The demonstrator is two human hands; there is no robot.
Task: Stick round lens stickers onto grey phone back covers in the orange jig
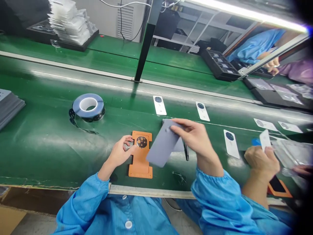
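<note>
My right hand [195, 135] pinches a bluish-grey phone back panel [162, 145] near its top, thumb across the face. The panel is tilted and held above the bench, right of an orange jig [140, 163]. In the jig's upper part lies a round black camera-lens sticker [141, 142] with several holes. My left hand [121, 151] has its fingers curled and its thumb at the jig's left edge, gripping it beside the sticker. Behind the held panel, a dark-edged object [187, 153] shows only in part.
A roll of lens stickers [88, 106] lies at left, its strip trailing. Grey panels [9, 109] are stacked at far left. White panels [160, 106] lie in a spaced row along the green bench [49, 147]. At right, a co-worker's hand [262, 160] holds a white panel. A dark post [144, 49] rises behind.
</note>
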